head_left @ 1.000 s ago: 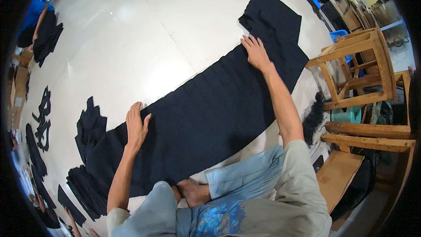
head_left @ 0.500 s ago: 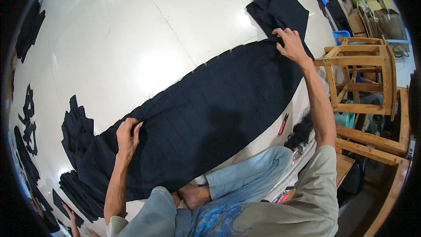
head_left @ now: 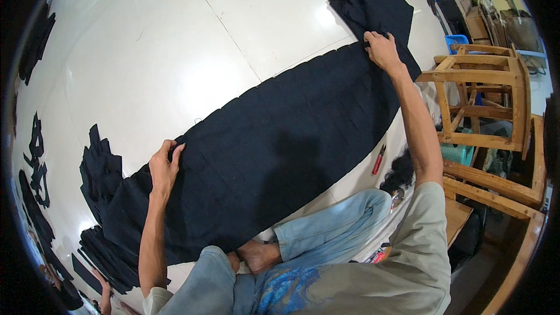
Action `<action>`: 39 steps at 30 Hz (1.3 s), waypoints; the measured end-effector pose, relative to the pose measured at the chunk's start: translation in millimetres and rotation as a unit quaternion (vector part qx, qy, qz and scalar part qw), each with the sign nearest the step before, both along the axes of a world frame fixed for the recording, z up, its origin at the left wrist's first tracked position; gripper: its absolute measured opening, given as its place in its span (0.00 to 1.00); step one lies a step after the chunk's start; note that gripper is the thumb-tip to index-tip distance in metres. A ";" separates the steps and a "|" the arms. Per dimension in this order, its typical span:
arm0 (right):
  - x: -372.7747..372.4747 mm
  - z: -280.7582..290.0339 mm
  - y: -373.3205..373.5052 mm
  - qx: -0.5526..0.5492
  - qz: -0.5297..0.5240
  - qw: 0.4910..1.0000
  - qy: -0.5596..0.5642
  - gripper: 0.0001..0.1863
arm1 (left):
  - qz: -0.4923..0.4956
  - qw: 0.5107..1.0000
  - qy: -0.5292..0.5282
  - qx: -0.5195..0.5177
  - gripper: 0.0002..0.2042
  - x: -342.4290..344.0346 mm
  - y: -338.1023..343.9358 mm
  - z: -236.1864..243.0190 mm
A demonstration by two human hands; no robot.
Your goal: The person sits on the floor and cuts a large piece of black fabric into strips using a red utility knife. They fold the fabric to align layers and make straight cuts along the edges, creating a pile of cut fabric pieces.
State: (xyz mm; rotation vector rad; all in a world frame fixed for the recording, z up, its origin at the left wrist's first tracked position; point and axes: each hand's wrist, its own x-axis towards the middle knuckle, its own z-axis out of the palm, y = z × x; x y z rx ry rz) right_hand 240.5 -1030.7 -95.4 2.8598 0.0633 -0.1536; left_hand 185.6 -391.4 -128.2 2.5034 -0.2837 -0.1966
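Observation:
A long piece of black cloth (head_left: 280, 140) lies spread slantwise over the pale tiled floor in front of my folded legs. Its far edge has a row of small notches or tucks. At the left end of that edge, my left hand (head_left: 165, 166) is closed, pinching the fabric between thumb and fingers. My right hand (head_left: 382, 51) grips the same edge at its upper right end, fingertips curled on the fabric. Beyond the right hand the cloth folds over into a black flap (head_left: 385, 6). The edge runs nearly straight between both hands.
Black cloth piles (head_left: 102, 163) and stacked strips (head_left: 108, 259) lie at left. A red-handled cutting tool (head_left: 379, 160) rests near my right knee, beside a dark fibrous tuft (head_left: 399, 172). Wooden stool frames (head_left: 484, 99) stand at right. Another person's hand (head_left: 102, 286) shows at lower left.
My left hand has shifted slightly up and left with the cloth's edge, and my right hand slightly up. The far edge between them looks straighter and smoother.

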 end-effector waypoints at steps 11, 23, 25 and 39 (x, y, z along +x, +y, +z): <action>44.4 -9.7 31.9 0.044 0.073 0.984 -0.155 0.07 | 0.020 0.997 -0.045 0.054 0.12 5.6 28.0 -8.6; 40.6 53.6 6.3 0.123 0.051 0.990 0.042 0.37 | -0.011 1.000 0.000 0.012 0.11 9.3 42.0 -9.1; 31.9 37.5 6.2 0.097 0.108 0.989 0.012 0.26 | -0.008 1.000 0.003 0.010 0.11 9.1 42.7 -10.2; 51.6 53.1 -27.9 0.070 -0.014 0.984 0.163 0.15 | 0.005 0.984 0.155 -0.083 0.11 23.2 50.7 -2.8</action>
